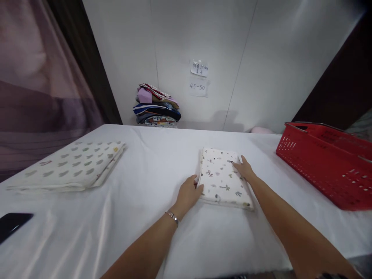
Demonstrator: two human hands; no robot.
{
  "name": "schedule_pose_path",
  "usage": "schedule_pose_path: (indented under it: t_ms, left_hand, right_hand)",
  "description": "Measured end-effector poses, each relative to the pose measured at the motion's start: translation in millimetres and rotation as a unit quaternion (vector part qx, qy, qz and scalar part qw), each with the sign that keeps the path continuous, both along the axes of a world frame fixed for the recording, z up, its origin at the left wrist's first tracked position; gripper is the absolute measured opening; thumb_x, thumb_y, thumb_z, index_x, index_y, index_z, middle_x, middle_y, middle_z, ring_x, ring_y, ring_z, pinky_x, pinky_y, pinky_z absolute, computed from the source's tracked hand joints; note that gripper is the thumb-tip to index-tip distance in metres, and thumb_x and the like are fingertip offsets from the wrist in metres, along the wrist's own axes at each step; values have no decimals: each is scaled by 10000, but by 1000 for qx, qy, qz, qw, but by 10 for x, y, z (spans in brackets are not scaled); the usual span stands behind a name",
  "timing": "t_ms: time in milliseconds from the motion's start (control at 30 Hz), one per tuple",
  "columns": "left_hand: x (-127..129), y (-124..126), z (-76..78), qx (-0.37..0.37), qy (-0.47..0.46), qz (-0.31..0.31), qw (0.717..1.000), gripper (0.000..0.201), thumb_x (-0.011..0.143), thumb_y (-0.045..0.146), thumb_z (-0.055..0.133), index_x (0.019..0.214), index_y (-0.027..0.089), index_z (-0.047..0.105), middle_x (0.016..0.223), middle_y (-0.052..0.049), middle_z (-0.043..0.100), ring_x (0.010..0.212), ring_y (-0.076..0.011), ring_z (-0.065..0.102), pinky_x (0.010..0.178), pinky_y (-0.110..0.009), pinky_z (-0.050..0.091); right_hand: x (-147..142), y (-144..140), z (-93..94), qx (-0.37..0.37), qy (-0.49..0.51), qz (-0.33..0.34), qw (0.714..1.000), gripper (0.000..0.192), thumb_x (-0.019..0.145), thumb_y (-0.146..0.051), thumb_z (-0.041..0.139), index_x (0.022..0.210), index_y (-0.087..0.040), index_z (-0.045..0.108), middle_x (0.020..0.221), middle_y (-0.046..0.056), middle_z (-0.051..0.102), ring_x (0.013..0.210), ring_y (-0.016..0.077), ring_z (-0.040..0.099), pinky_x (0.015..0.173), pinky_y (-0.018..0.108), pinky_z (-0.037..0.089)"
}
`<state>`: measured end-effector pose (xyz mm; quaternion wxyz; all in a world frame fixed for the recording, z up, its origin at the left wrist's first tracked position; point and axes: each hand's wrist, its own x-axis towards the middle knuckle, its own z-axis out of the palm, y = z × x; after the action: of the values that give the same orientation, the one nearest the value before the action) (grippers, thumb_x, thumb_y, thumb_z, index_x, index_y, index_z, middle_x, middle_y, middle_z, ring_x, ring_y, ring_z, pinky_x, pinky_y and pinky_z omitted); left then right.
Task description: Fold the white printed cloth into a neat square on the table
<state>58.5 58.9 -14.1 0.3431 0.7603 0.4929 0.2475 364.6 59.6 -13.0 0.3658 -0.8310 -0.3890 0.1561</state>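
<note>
A small folded white cloth with a dark leaf print lies flat on the white table, a little right of the middle. My left hand touches its left edge near the front corner, fingers curled against the fold. My right hand rests palm down on its right edge, fingers spread flat. Neither hand lifts the cloth. A silver bracelet sits on my left wrist.
A larger folded cloth with a green print lies at the left. A red plastic basket stands at the right edge. A stack of folded clothes sits by the back wall. A black phone lies front left.
</note>
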Motion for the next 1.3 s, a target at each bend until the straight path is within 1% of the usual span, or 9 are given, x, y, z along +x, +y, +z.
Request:
schedule_pose_path:
  t_ms: [100, 200, 333, 467, 567, 700, 867, 1000, 1300]
  left_hand:
    - [9, 5, 7, 2, -14, 12, 1000, 454, 793, 341, 527, 1216, 184, 481, 1022, -65, 625, 852, -178, 589, 743, -287, 449]
    - [33, -36, 48, -13, -21, 30, 999, 386, 775, 319, 539, 1132, 177, 503, 1031, -76, 608, 868, -183, 586, 734, -287, 448]
    - [87, -196, 103, -31, -44, 17, 998, 211, 747, 306, 560, 919, 188, 528, 952, -50, 615, 784, -156, 587, 668, -260, 443]
    - [128, -323, 86, -67, -67, -66, 993, 89, 752, 281, 538, 740, 193, 533, 721, 2, 622, 648, -125, 573, 591, -231, 428]
    - [129, -301, 47, -116, -92, -74, 986, 81, 757, 250, 511, 761, 184, 559, 653, 12, 614, 571, -107, 563, 528, -212, 414]
    - [123, -233, -9, -162, -117, -80, 977, 91, 742, 223, 506, 762, 167, 576, 630, 11, 612, 544, -98, 570, 500, -196, 413]
    - [108, -230, -33, -164, -97, -119, 974, 83, 703, 188, 519, 734, 165, 592, 608, 20, 609, 549, -95, 568, 507, -189, 411]
    - [63, -240, 33, -182, -84, -167, 965, 70, 692, 195, 545, 713, 156, 600, 596, 22, 590, 537, -90, 551, 495, -181, 402]
    - [-36, -240, 157, -236, -108, -227, 939, 161, 709, 233, 588, 836, 161, 658, 694, 1, 608, 564, -83, 530, 506, -187, 416]
  right_hand:
    - [-84, -351, -92, -4, 14, 1, 1000, 797, 725, -484, 557, 1412, -189, 280, 1275, 141, 517, 1072, 289, 553, 897, 408, 441]
    - [-156, -639, -122, -11, -16, 26, 999, 768, 695, -458, 594, 1383, -223, 347, 1212, 108, 570, 1036, 277, 572, 868, 388, 455]
    - [-87, -777, -34, -28, -50, 38, 998, 694, 702, -343, 583, 1359, -237, 387, 1142, 75, 610, 964, 251, 605, 853, 383, 467]
    - [-114, -778, 105, -12, -190, 78, 979, 481, 743, -249, 517, 1219, -182, 541, 1293, 101, 508, 1195, 284, 454, 1008, 431, 347]
    - [-434, -850, 177, 51, -224, 159, 960, 334, 813, -266, 449, 1101, -213, 609, 1277, 64, 528, 1223, 252, 422, 1042, 437, 304]
    - [-984, -1019, 234, 61, -106, 277, 953, 303, 835, -409, 476, 1048, -250, 623, 1152, 56, 606, 1090, 229, 529, 914, 364, 437]
    - [-1253, -1124, 168, 110, -171, 374, 905, 307, 795, -402, 581, 1052, -237, 611, 1135, 80, 590, 1064, 242, 521, 898, 410, 439]
    - [-1262, -1148, 41, 153, -236, 385, 879, 303, 806, -302, 579, 1098, -222, 584, 1123, 101, 581, 1045, 249, 519, 894, 454, 432]
    - [-1289, -1216, -16, 189, -269, 365, 871, 259, 848, -221, 502, 1098, -200, 566, 1082, 104, 589, 1024, 234, 521, 881, 434, 441]
